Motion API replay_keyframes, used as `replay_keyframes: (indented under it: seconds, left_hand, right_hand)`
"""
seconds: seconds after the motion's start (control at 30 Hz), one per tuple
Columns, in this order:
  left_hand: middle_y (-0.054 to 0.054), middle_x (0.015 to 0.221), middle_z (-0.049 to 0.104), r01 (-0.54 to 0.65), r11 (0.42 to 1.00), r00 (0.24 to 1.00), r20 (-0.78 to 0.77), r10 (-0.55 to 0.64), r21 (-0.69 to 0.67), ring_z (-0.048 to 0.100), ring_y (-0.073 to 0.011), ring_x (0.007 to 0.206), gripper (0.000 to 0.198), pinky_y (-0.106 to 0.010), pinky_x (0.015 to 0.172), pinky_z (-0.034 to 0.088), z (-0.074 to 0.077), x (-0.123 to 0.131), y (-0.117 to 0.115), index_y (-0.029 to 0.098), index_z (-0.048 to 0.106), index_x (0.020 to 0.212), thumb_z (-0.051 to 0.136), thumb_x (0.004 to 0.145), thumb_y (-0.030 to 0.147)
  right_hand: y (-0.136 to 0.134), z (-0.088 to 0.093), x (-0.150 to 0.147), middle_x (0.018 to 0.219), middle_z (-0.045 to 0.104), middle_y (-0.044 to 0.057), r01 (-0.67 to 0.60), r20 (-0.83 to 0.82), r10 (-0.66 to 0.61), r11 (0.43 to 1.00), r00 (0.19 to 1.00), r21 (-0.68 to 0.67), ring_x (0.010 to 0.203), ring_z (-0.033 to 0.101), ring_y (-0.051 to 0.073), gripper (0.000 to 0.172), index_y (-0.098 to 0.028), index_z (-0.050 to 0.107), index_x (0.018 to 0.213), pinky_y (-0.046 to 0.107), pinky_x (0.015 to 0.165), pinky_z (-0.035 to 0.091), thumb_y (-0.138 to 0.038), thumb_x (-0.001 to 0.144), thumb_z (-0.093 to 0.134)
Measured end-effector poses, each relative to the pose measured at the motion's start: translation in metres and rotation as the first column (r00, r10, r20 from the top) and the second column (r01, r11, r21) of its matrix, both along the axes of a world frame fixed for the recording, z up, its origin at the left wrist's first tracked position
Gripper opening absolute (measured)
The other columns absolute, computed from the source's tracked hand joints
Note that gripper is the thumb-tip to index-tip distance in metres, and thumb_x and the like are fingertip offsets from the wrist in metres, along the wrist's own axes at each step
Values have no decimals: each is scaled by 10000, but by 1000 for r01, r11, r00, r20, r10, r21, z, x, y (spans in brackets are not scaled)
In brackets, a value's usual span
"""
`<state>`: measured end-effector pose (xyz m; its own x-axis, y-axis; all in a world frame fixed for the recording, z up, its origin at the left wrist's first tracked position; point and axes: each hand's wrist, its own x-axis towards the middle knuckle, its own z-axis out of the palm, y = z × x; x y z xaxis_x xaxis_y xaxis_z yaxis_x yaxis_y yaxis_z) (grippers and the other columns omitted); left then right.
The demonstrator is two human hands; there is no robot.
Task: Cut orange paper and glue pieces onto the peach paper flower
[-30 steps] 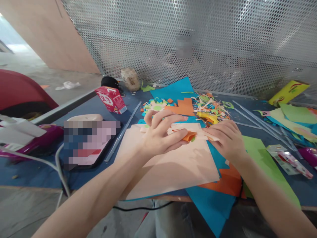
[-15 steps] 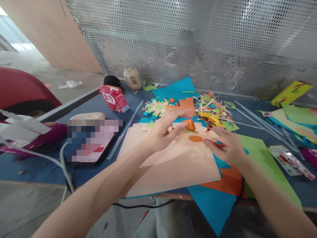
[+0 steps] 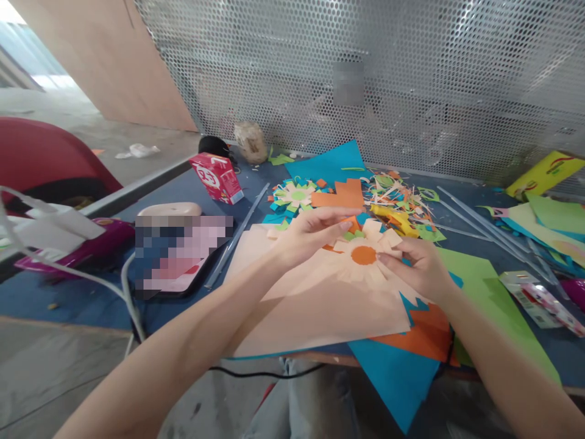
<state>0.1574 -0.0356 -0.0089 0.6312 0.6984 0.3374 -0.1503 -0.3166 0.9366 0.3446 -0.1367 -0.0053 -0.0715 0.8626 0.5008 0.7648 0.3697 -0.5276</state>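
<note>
Worktop notes, every position read against the big peach sheet (image 3: pixel 315 305) at the front middle of the blue table (image 3: pixel 68 292).

- Far left of the sheet: red chair (image 3: pixel 46 152), white plug (image 3: pixel 55 225), magenta glue gun (image 3: pixel 98 238).
- Just left of it: flat device (image 3: pixel 183 259), its face blurred. A clear glue stick (image 3: pixel 237 235) lies slanted between device and sheet. A red carton (image 3: pixel 217 177) stands tilted behind them.
- Over the sheet's far edge: left hand (image 3: pixel 306 235), fingers nearly straight, tips at the upper-left petals of the paper flower (image 3: pixel 365 256). Cannot tell whether it pinches the petals or only touches them.
- The paper flower, peach with an orange centre, is at the sheet's far right corner, between both hands.
- Right hand (image 3: pixel 423 271) is clenched on the flower's right edge, thumb on top beside the orange centre, fingers curled beneath.
- Behind the sheet: a second flower (image 3: pixel 297 195) with a green centre, and a scrap pile (image 3: pixel 393 198) further right.
- Right of the sheet: green sheet (image 3: pixel 493 305), partly under the right forearm, with a clear packet (image 3: pixel 534 296) beyond it.
</note>
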Motion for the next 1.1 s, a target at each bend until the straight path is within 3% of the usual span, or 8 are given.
replay_keyframes:
  seconds: [0.17, 0.5, 0.73, 0.9, 1.1]
  left_hand:
    - [-34, 865, 679, -12, 1000, 1000, 21, 12, 7, 525, -71, 553, 305, -181, 424, 410, 1, 2, 1, 240, 662, 1033, 604, 755, 350]
    - [-8, 685, 656, -62, 998, 998, -25, 62, -3, 458, -38, 461, 330, -154, 411, 395, 1, 1, 0, 216, 664, 1038, 628, 731, 333]
    - [-29, 770, 686, -63, 996, 998, -21, 62, -56, 525, -59, 514, 329, -165, 421, 403, 3, 2, 0, 189, 670, 1006, 651, 694, 293]
    - [-3, 672, 653, -92, 994, 995, -41, 90, -57, 441, -40, 432, 320, -179, 414, 413, 4, 2, 0, 170, 671, 999, 644, 699, 278]
    - [50, 476, 501, -65, 995, 997, -40, 62, -73, 365, -34, 392, 296, -167, 399, 392, 3, 2, 0, 154, 666, 987, 635, 717, 270]
  right_hand:
    - [0, 0, 0, 475, 294, -59, -6, 48, 4, 999, 999, 41, 444, 298, 58, 360, -184, 333, 498, 203, 425, 261, -269, 763, 560]
    - [1, 1, 0, 479, 280, -55, 8, 50, -9, 1000, 999, 13, 457, 285, 64, 370, -191, 286, 507, 208, 439, 247, -268, 764, 541]
    - [1, 0, 0, 481, 267, -58, 20, 44, -19, 1000, 999, -18, 450, 285, 65, 373, -194, 285, 509, 212, 435, 243, -297, 754, 546]
    - [2, 0, 0, 483, 252, -63, 13, 34, -13, 1000, 999, -11, 447, 260, 58, 381, -194, 273, 508, 209, 424, 225, -288, 752, 551]
    - [2, -1, 1, 494, 226, -64, 30, 25, -29, 998, 999, -47, 459, 252, 62, 384, -196, 269, 512, 215, 433, 223, -309, 755, 543]
